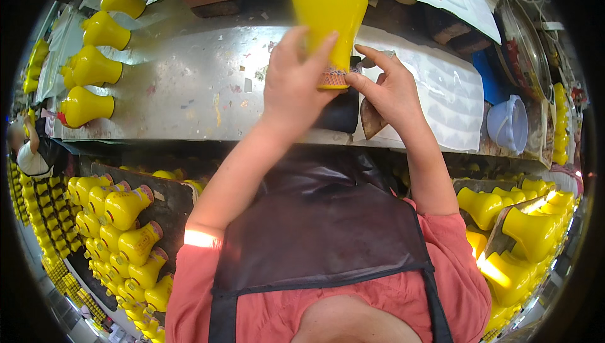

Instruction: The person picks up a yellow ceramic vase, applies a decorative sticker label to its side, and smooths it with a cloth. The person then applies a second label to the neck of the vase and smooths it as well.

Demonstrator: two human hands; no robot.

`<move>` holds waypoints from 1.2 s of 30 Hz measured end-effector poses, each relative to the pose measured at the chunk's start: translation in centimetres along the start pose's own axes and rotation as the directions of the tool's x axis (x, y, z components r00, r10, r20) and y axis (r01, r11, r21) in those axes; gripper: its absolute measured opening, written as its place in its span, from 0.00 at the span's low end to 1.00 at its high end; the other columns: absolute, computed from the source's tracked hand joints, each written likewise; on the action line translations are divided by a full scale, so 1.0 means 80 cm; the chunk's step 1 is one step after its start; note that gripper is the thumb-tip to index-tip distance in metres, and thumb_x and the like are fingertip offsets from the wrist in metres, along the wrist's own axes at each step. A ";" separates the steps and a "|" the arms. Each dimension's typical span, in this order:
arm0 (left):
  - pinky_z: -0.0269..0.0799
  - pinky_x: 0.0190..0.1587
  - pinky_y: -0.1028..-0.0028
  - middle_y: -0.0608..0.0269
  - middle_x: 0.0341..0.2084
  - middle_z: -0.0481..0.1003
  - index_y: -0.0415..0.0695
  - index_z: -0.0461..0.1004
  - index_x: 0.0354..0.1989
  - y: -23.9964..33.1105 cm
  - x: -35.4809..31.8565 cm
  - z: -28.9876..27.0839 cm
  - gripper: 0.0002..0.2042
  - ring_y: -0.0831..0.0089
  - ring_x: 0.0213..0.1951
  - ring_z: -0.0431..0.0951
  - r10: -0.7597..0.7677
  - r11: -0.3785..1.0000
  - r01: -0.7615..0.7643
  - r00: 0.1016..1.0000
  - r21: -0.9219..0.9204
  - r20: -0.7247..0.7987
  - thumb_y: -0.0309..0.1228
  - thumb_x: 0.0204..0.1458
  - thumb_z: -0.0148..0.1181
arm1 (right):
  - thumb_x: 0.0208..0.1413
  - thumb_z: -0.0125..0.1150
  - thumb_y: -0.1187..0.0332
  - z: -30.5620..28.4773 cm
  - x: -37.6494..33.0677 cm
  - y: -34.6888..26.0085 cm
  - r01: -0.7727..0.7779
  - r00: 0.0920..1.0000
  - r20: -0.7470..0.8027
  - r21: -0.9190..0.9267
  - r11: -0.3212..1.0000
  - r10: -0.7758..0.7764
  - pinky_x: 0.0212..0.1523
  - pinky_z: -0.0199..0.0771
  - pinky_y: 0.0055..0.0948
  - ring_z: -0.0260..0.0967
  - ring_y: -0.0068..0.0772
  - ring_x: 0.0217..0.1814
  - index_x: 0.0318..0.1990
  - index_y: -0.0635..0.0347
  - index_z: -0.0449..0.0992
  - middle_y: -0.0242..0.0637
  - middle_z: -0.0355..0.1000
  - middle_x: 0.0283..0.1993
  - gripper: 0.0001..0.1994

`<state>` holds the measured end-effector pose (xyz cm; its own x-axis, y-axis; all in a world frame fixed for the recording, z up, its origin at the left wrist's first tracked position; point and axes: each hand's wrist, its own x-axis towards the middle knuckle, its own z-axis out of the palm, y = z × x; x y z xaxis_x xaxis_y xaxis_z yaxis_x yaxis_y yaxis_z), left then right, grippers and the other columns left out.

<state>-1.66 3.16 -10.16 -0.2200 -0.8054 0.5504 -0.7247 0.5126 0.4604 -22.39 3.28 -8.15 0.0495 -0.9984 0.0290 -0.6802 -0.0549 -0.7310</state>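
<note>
A glossy yellow bottle (329, 9) lies with its narrow neck away from me and its base toward me. Round the base end runs a patterned band (334, 78) in reddish and dark tones. My left hand (293, 81) grips the bottle's left side, its fingers over the lower body, a little blurred. At the right side, my right hand (392, 88) has its thumb against the band and its index finger by the bottle's edge. Below the bottle a black pad (340, 115) shows, with a brown flat piece (372, 121) beside it under my right hand.
Several yellow bottles (94, 66) line the metal table's (189, 100) left side. A white sheet (447, 100) lies at right, near a pale blue bucket (507, 124). More bottles (135, 242) crowd racks on both sides of me. Another person (34, 151) is at far left.
</note>
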 end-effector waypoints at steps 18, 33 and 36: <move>0.55 0.72 0.54 0.38 0.71 0.59 0.38 0.45 0.79 -0.022 -0.017 0.012 0.38 0.43 0.69 0.61 -0.166 0.881 0.237 0.965 -0.410 0.202 0.36 0.64 0.51 | 0.53 0.70 0.44 0.010 -0.008 -0.027 -0.087 0.995 0.036 -0.012 0.996 0.088 0.45 0.73 0.38 0.73 0.50 0.43 0.60 0.47 0.82 0.52 0.69 0.37 0.30; 0.54 0.73 0.53 0.38 0.70 0.59 0.36 0.48 0.77 -0.020 -0.013 0.013 0.43 0.44 0.72 0.59 -0.292 0.711 0.414 0.909 -0.569 0.297 0.39 0.57 0.63 | 0.52 0.71 0.46 0.010 -0.004 -0.011 -0.098 0.993 0.070 -0.001 0.995 0.098 0.46 0.74 0.37 0.74 0.50 0.44 0.61 0.49 0.81 0.53 0.72 0.40 0.30; 0.57 0.72 0.53 0.40 0.69 0.60 0.37 0.49 0.77 -0.017 -0.011 0.017 0.47 0.44 0.71 0.61 -0.311 0.713 0.412 0.911 -0.568 0.271 0.40 0.53 0.69 | 0.56 0.69 0.49 0.014 0.001 0.001 0.002 1.000 0.010 0.068 0.998 -0.002 0.46 0.75 0.37 0.75 0.46 0.42 0.56 0.53 0.83 0.51 0.75 0.38 0.25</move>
<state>-1.36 2.76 -12.17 -0.1516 -0.9738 0.1695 -0.2364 0.2022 0.9504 -21.62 3.18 -9.00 0.0584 -0.9980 0.0238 -0.6291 -0.0553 -0.7754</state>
